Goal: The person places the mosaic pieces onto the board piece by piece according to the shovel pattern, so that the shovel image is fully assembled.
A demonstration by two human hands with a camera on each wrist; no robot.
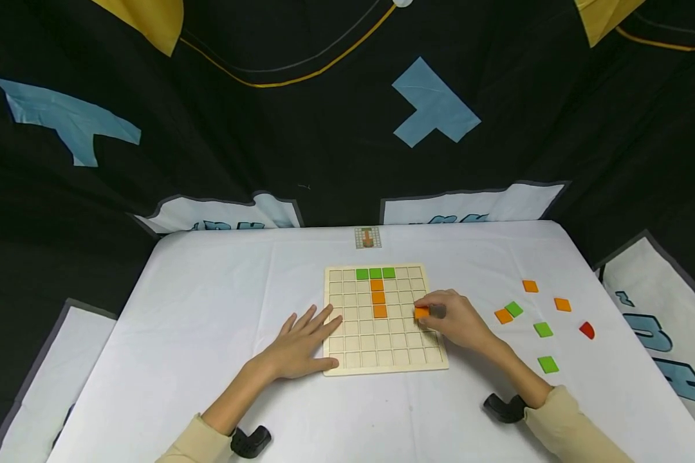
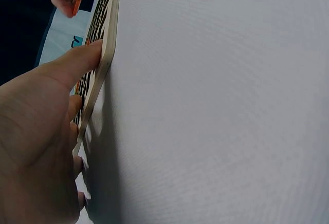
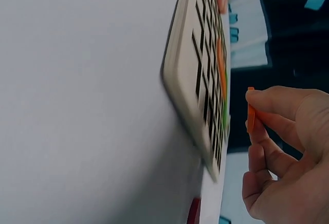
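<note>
Grid board (image 1: 383, 343): pale wood, square, shallow cells, lying on table (image 1: 197, 334), left hand (image 1: 301, 349) touching its left side. Three green tiles (image 1: 375, 273) side by side in top row; three orange tiles (image 1: 378, 298) in a column under the middle green one. Held orange tile (image 1: 421, 312): thin, flat, pinched in right hand (image 1: 459, 321), raised above board's right part, not seated.
</note>
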